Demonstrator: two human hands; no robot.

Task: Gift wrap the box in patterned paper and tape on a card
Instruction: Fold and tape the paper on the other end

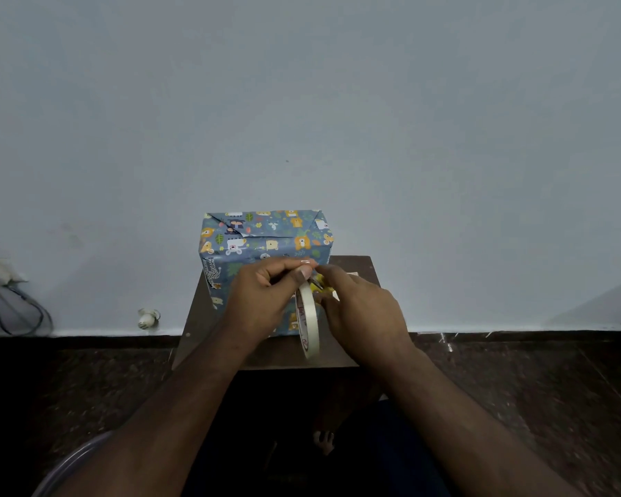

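Observation:
A box [266,234] wrapped in blue paper with cartoon animals stands upright on a small brown table [266,353], its folded end facing up. In front of the box my left hand [262,299] pinches the top of a cream tape roll [309,321] that hangs on edge. My right hand [359,306] is closed right beside it, fingertips meeting the left thumb at the roll's top. A small yellow thing [319,285] shows between the two hands; I cannot tell what it is. The box's lower front is hidden by my hands.
The table stands against a pale wall [302,102] on a dark speckled floor [517,407]. A socket with cables [11,303] is at the far left and a small white plug [147,317] sits low on the wall. A curved chair rim [69,464] shows bottom left.

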